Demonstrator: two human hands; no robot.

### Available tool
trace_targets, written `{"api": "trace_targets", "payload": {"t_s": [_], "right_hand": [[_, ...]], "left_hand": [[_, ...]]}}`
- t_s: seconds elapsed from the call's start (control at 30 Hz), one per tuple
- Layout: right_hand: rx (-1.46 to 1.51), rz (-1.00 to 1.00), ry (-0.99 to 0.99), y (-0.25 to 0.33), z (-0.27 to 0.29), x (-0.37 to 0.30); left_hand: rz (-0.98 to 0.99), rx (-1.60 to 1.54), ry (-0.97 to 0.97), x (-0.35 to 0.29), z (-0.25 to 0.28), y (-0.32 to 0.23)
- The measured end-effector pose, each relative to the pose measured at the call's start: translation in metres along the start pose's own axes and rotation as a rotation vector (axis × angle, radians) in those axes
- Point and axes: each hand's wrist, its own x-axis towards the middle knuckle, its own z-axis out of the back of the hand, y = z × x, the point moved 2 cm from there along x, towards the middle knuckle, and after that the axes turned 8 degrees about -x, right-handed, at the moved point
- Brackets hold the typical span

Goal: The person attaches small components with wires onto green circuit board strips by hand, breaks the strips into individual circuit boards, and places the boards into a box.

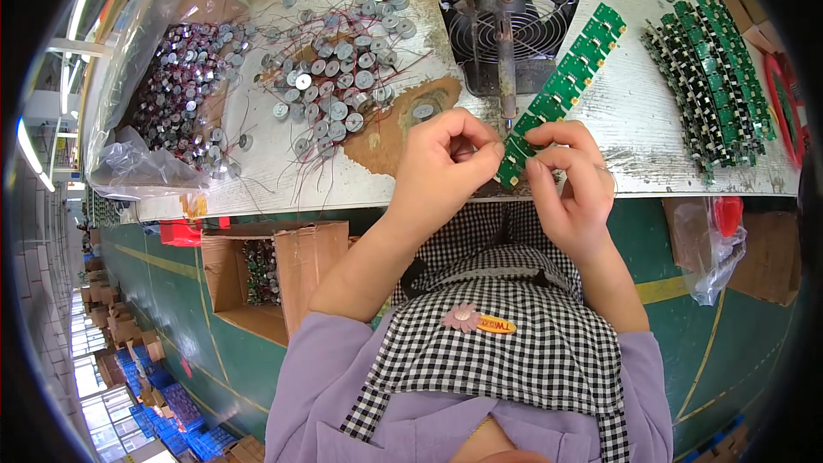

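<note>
A long green strip of circuit boards [561, 90] slants from beside the fan down to my hands, its near end by the table's front edge. My right hand [573, 184] has its bent fingers closed at the strip's right edge, near that end. On the other side, my left hand [450, 159] pinches thumb and forefinger together at the strip; what lies between them is too small to make out. Just above the fingertips, the thin metal tip of an upright soldering iron [506, 69] points down at the strip. Behind my left hand lies a small round motor [423, 111].
A black fan [549, 21] stands behind the iron. Many wired motors [339, 77] lie at left, beside a plastic-lined box [120, 133] full of more. Stacked circuit board strips [711, 86] and a red-rimmed object [782, 107] are at right. A cardboard box [313, 270] sits below the table.
</note>
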Motion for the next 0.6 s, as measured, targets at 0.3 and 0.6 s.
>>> {"api": "trace_targets", "payload": {"t_s": [0.3, 0.6], "right_hand": [[-0.046, 0.007, 0.006, 0.002, 0.000, 0.002], [-0.003, -0.070, -0.063, -0.005, 0.005, -0.005]], "left_hand": [[-0.088, 0.011, -0.054, 0.000, -0.003, -0.002], [-0.033, 0.047, 0.052, -0.007, -0.005, -0.003]]}}
